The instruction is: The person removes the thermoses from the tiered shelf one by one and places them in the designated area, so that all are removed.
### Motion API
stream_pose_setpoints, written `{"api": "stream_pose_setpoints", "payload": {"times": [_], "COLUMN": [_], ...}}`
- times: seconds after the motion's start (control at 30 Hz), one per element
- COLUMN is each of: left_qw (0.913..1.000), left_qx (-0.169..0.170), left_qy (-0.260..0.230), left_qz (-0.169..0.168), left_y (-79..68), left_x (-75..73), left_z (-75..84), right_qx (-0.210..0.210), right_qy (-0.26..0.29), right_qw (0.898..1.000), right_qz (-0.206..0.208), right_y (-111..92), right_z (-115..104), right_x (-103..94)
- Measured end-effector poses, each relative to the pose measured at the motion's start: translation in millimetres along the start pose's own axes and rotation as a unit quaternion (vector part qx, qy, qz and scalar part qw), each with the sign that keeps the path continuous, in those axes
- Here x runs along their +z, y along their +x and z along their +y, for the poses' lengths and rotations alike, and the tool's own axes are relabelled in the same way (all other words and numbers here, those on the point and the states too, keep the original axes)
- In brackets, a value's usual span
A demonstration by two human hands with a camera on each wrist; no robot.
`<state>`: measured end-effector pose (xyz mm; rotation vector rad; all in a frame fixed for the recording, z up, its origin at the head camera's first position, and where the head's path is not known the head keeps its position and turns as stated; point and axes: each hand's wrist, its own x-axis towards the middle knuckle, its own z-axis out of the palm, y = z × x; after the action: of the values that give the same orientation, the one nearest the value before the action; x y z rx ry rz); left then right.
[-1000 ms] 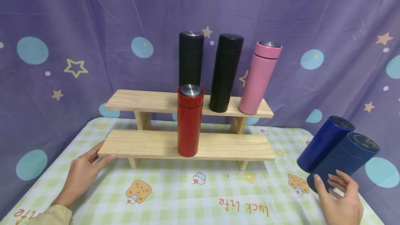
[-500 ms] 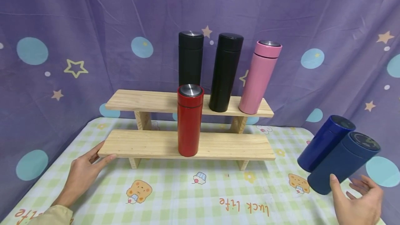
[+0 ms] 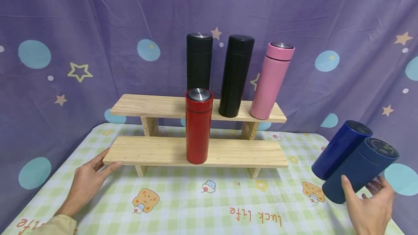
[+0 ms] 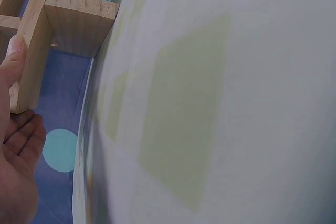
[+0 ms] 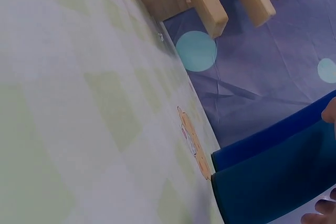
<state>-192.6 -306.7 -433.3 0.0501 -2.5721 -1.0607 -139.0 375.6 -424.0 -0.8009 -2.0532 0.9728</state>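
At the left end of the lower board of a two-tier wooden display stand, my left hand holds the board. Its thumb lies along the front edge, and its fingers are at the board's end. On the right, a dark blue thermos bottle stands on the table. My right hand is around its lower part, thumb in front and fingers on the far right side. In the right wrist view those fingers look apart from the bottle. A brighter blue thermos bottle stands directly behind it.
A red thermos bottle stands mid-way on the lower board. Two black thermos bottles, one matte and one glossy, share the upper board with a pink one. A purple curtain hangs behind the checked tablecloth.
My right hand first shifted right, away from the dark blue bottle's front, then came back left around its side. The left hand and the bottles have stayed put.
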Motion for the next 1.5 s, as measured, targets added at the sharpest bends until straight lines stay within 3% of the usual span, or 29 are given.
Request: {"api": "stream_pose_setpoints", "payload": {"times": [0.23,0.43,0.97,1.5], "left_qw": [1.0000,1.0000,1.0000,0.9999], "left_qx": [0.005,-0.002,0.003,0.005], "left_qy": [-0.006,-0.008,-0.006,-0.004], "left_qz": [0.003,-0.002,0.004,0.009], "left_y": [0.3,-0.1,0.2,0.6], "left_x": [-0.2,0.0,0.7,0.8], "left_z": [0.3,0.1,0.2,1.2], "right_qx": [-0.002,-0.012,-0.019,-0.057], "right_qy": [0.017,0.001,-0.022,0.012], "right_qw": [0.999,0.998,0.998,0.998], "right_qz": [-0.030,-0.055,-0.048,-0.014], "right_y": [9.1,17.3,21.1,10.5], "right_z": [0.2,-1.9,-3.2,-5.1], "right_x": [0.3,-0.9,-0.2,3.4]}}
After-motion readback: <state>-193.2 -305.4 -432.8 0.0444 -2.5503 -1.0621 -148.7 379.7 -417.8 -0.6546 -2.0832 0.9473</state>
